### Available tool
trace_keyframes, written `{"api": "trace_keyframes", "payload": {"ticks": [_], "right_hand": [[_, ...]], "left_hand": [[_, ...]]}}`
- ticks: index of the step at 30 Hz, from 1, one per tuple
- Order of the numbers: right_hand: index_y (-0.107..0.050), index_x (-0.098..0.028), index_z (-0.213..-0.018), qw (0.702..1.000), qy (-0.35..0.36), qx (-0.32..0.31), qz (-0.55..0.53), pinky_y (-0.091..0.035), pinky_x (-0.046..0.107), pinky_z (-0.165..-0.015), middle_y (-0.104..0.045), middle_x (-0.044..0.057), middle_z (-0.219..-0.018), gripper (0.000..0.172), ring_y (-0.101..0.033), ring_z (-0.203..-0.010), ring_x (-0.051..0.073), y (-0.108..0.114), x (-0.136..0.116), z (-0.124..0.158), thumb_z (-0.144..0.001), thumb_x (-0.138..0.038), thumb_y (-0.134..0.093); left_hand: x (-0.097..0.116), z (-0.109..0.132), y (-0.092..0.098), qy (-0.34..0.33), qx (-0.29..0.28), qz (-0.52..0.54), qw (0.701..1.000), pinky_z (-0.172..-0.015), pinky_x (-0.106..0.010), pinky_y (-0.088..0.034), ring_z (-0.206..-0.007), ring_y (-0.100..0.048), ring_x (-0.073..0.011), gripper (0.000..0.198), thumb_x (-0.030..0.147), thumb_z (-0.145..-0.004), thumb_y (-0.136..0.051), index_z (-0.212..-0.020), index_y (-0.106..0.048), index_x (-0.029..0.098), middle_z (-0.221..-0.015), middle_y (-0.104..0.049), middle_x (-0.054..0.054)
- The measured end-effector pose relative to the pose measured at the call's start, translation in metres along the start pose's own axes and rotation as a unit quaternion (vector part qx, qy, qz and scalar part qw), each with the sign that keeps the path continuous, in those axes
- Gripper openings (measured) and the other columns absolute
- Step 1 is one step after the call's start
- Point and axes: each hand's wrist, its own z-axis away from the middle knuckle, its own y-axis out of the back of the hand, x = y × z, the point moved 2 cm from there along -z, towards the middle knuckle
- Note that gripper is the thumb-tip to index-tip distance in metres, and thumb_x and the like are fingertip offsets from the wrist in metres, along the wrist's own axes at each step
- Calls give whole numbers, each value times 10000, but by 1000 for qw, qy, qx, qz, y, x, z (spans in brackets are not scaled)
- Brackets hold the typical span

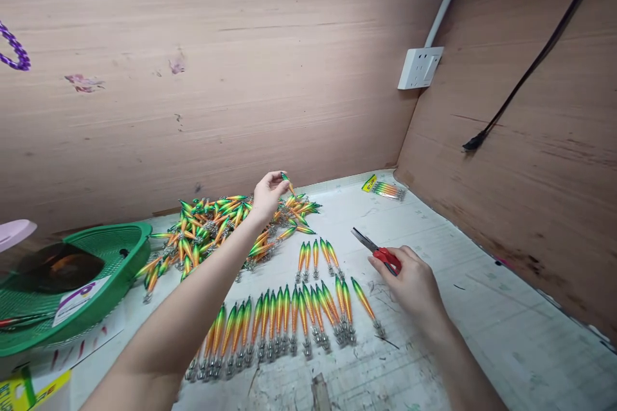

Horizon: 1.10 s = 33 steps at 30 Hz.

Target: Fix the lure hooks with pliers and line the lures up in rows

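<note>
My left hand [270, 192] pinches one green-and-orange squid jig [287, 182], raised over the right end of a large heap of squid jigs [207, 228]. Red-handled scissors [383, 255] with dark, narrow blades rest in my right hand [413, 282], its fingers closed around the handles and the tips pointing to the far left. Between my arms a long row of squid jigs [279, 314] lies side by side, metal hook crowns toward me. Beyond it is a shorter row of several jigs [315, 260]. One slanted jig [364, 300] lies nearest the scissors hand.
At the left stands a green basket [142, 250] holding dark sunglasses [58, 266] and a card. A packaged set of jigs [388, 191] lies at the back right. Wooden panels enclose the table, with a socket [421, 68] and a hanging black cable [540, 64].
</note>
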Motion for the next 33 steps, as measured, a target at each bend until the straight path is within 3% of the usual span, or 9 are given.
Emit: {"api": "trace_keyframes", "payload": {"ticks": [6, 10, 13, 17, 19, 22, 25, 28, 33], "right_hand": [[-667, -194, -905, 981, -33, -96, -168, -485, 304, -617, -616, 40, -759, 509, -574, -691, 194, 5, -17, 7, -840, -687, -558], [-689, -196, -898, 951, -17, -191, -242, -497, 274, -658, -607, 35, -814, 453, -573, -747, 180, 12, -30, 15, -807, -639, -662], [-695, -205, -903, 934, -11, -226, -275, -496, 259, -687, -596, 31, -831, 416, -570, -774, 176, 14, -34, 17, -803, -610, -695], [-707, -211, -937, 925, -11, -235, -298, -490, 250, -688, -602, 32, -841, 417, -564, -763, 169, 12, -33, 17, -798, -604, -713], [-710, -211, -937, 925, -12, -231, -302, -487, 249, -689, -603, 32, -840, 405, -563, -764, 169, 11, -32, 17, -804, -594, -715], [-712, -211, -922, 928, -14, -219, -302, -482, 248, -688, -596, 28, -814, 384, -564, -780, 177, 11, -30, 16, -809, -578, -717], [-711, -212, -894, 932, -13, -207, -298, -481, 244, -683, -597, 26, -812, 367, -567, -788, 179, 12, -31, 14, -806, -568, -721], [-714, -211, -881, 936, -9, -200, -291, -482, 244, -660, -601, 25, -809, 351, -564, -759, 174, 12, -33, 13, -803, -553, -724], [-716, -210, -862, 942, 0, -185, -280, -504, 266, -644, -606, 32, -785, 345, -571, -729, 186, 14, -34, 12, -801, -550, -717]], "left_hand": [[21, 81, -16, 131, -92, 117, 980, -857, -366, -604, -823, -732, -170, 238, 241, -767, -776, -956, -656, 162, -890, -728, -54], [30, 128, -18, 244, -127, 204, 940, -790, -281, -612, -877, -748, -177, 248, 141, -796, -748, -1038, -694, 162, -959, -767, -75], [35, 146, -16, 276, -150, 251, 916, -753, -236, -600, -916, -748, -180, 273, 113, -794, -754, -1059, -714, 164, -998, -777, -81], [41, 153, -9, 253, -183, 241, 919, -787, -256, -593, -902, -746, -176, 319, 174, -778, -776, -1092, -722, 175, -1022, -770, -77], [40, 147, -3, 213, -198, 170, 942, -822, -303, -591, -917, -741, -193, 360, 247, -808, -742, -1160, -697, 183, -1067, -758, -89], [30, 125, 8, 93, -175, -143, 970, -840, -353, -579, -919, -728, -216, 368, 278, -866, -635, -1220, -658, 178, -1046, -751, -98], [8, 102, 16, 29, -127, -385, 914, -824, -393, -559, -836, -715, -251, 290, 185, -812, -655, -1099, -698, 173, -833, -746, -68], [-21, 94, 15, 38, -127, -445, 886, -807, -412, -548, -780, -701, -268, 236, 101, -758, -707, -984, -709, 170, -705, -709, -54], [-52, 95, 10, 36, -135, -512, 848, -820, -400, -562, -876, -680, -201, 183, 263, -899, -683, -1035, -665, 142, -972, -702, -61]]}}
